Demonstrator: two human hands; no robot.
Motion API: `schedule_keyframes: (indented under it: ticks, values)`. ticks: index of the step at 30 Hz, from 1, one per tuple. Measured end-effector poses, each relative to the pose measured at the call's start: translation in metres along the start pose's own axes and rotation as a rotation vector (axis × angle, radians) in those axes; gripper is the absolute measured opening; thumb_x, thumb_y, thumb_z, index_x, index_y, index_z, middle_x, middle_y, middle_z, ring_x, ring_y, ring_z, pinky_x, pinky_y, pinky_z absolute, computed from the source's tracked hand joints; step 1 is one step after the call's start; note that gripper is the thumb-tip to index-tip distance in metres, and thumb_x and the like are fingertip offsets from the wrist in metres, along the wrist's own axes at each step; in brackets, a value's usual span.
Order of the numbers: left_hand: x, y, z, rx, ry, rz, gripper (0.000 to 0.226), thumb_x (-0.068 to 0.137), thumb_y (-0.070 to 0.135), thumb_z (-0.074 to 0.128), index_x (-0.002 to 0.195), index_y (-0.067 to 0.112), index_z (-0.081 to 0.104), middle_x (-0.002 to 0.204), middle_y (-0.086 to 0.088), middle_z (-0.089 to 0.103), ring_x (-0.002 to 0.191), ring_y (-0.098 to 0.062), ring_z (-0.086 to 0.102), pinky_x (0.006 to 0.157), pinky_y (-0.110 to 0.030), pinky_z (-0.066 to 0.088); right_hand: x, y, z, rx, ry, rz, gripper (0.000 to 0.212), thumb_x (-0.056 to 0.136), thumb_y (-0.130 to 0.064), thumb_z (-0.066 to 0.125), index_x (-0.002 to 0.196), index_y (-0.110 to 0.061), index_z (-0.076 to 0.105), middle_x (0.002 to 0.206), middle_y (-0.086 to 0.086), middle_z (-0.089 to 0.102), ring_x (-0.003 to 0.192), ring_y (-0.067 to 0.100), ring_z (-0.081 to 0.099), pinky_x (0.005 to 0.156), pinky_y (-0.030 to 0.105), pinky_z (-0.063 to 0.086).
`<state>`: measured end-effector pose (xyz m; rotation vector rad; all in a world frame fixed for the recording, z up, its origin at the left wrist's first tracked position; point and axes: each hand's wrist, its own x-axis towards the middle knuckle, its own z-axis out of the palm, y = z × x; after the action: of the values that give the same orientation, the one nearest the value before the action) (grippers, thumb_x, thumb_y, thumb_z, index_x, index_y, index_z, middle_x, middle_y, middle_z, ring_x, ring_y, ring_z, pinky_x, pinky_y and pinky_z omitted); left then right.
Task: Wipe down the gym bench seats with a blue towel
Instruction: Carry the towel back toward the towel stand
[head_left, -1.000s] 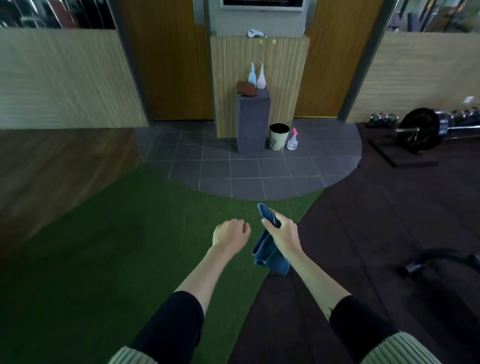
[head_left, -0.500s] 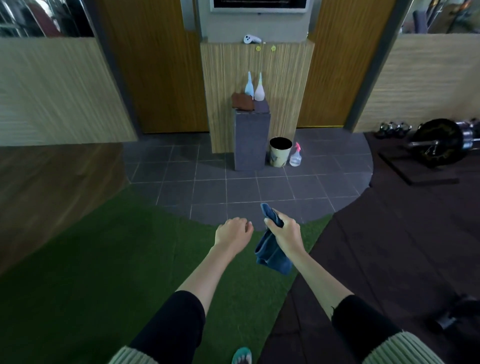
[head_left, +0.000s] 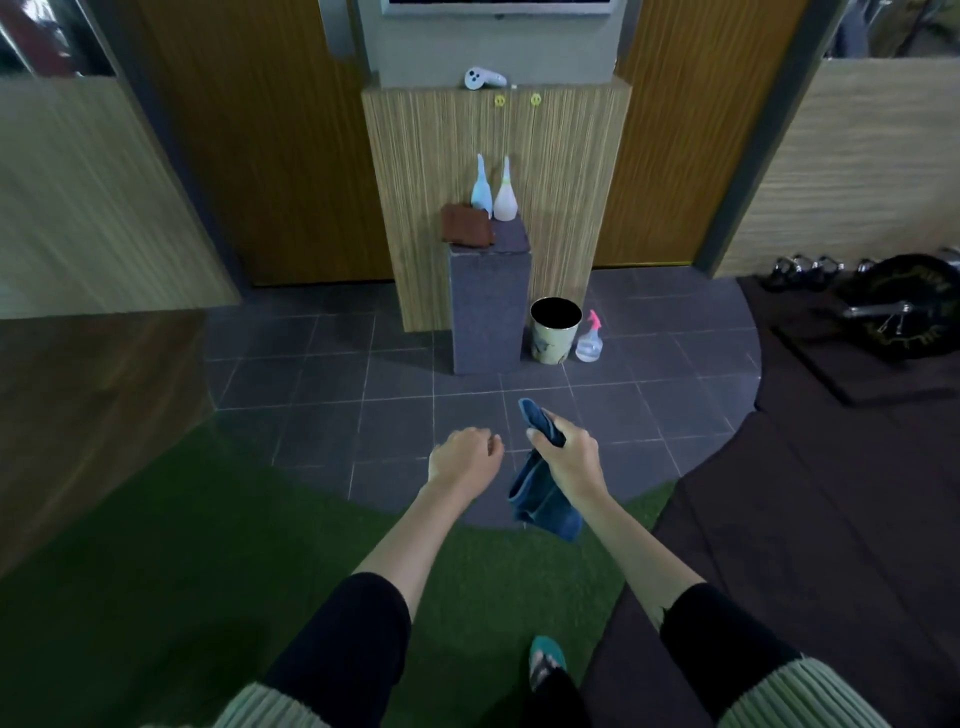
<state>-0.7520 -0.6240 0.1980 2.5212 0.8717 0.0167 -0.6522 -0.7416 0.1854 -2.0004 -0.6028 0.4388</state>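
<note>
My right hand's (head_left: 569, 457) fingers curl round the blue towel (head_left: 543, 506), which hangs below my fist. My left hand (head_left: 465, 460) is loosely curled and empty. The grey pedestal (head_left: 488, 306) and spray bottle (head_left: 589, 343) sit nearer than a second ago. I am walking forward, probably for spray, with no bench in view.

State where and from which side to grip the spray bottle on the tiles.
Probably its narrow neck below the pink trigger, reached from above or its right: the spray bottle stands upright, and the bin stands close on its left.
</note>
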Motion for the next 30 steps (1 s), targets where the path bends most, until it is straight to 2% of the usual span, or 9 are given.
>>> schedule_keyframes:
  ticks: [5, 10, 13, 17, 21, 26, 30]
  values:
    - [0.100, 0.018, -0.005, -0.010, 0.032, -0.055, 0.038, 0.099, 0.033, 0.028, 0.092, 0.010, 0.058, 0.093, -0.006, 0.060, 0.087, -0.025, 0.056, 0.075, -0.037, 0.046, 0.107, 0.001, -0.012, -0.005, -0.030, -0.002, 0.043, 0.090, -0.033, 0.058, 0.130, -0.017, 0.055, 0.112, 0.003, 0.066, 0.103, 0.018, 0.060, 0.078, 0.025, 0.042]
    - [0.197, 0.027, -0.016, -0.040, 0.050, -0.091, 0.036, 0.098, 0.034, 0.030, 0.080, 0.013, 0.054, 0.087, -0.007, 0.061, 0.076, -0.023, 0.053, 0.066, -0.034, 0.042, 0.209, -0.007, -0.017, 0.007, -0.056, 0.002, 0.042, 0.090, -0.032, 0.059, 0.129, -0.019, 0.056, 0.113, 0.004, 0.067, 0.105, 0.019, 0.060, 0.085, 0.028, 0.045]
    - [0.253, 0.026, -0.024, -0.037, 0.052, -0.097, 0.036, 0.098, 0.034, 0.029, 0.081, 0.014, 0.053, 0.089, -0.007, 0.061, 0.079, -0.024, 0.054, 0.069, -0.036, 0.044, 0.265, -0.011, -0.014, 0.000, -0.062, -0.008, 0.041, 0.089, -0.033, 0.059, 0.128, -0.020, 0.057, 0.112, 0.002, 0.067, 0.105, 0.018, 0.060, 0.089, 0.029, 0.046]
    - [0.329, 0.021, -0.033, -0.027, 0.046, -0.095, 0.040, 0.099, 0.035, 0.029, 0.089, 0.011, 0.059, 0.093, -0.008, 0.062, 0.088, -0.027, 0.057, 0.075, -0.038, 0.046, 0.340, -0.019, -0.007, -0.004, -0.037, -0.027, 0.041, 0.089, -0.030, 0.060, 0.128, -0.018, 0.057, 0.112, 0.003, 0.066, 0.104, 0.016, 0.059, 0.086, 0.026, 0.045]
    - [0.409, 0.015, -0.047, -0.023, 0.034, -0.071, 0.041, 0.099, 0.035, 0.029, 0.093, 0.010, 0.060, 0.096, -0.008, 0.062, 0.092, -0.027, 0.056, 0.078, -0.038, 0.044, 0.415, -0.027, 0.004, -0.005, -0.021, -0.031, 0.041, 0.089, -0.028, 0.060, 0.128, -0.015, 0.057, 0.111, 0.004, 0.067, 0.104, 0.017, 0.060, 0.088, 0.030, 0.047]
    - [0.508, 0.006, -0.069, -0.025, 0.027, -0.067, 0.038, 0.098, 0.033, 0.031, 0.090, 0.009, 0.060, 0.095, -0.009, 0.063, 0.090, -0.029, 0.057, 0.078, -0.038, 0.045, 0.509, -0.042, 0.018, -0.033, -0.015, -0.051, 0.040, 0.091, -0.025, 0.059, 0.128, -0.010, 0.056, 0.111, 0.004, 0.066, 0.101, 0.013, 0.058, 0.078, 0.019, 0.037]
    - [0.580, 0.000, -0.081, -0.008, 0.024, -0.072, 0.039, 0.098, 0.033, 0.032, 0.088, 0.009, 0.061, 0.093, -0.009, 0.063, 0.088, -0.029, 0.058, 0.077, -0.037, 0.044, 0.583, -0.047, 0.028, -0.078, -0.015, -0.055, 0.035, 0.091, -0.027, 0.058, 0.122, -0.010, 0.060, 0.088, -0.002, 0.063, 0.081, 0.011, 0.057, 0.061, 0.016, 0.034]
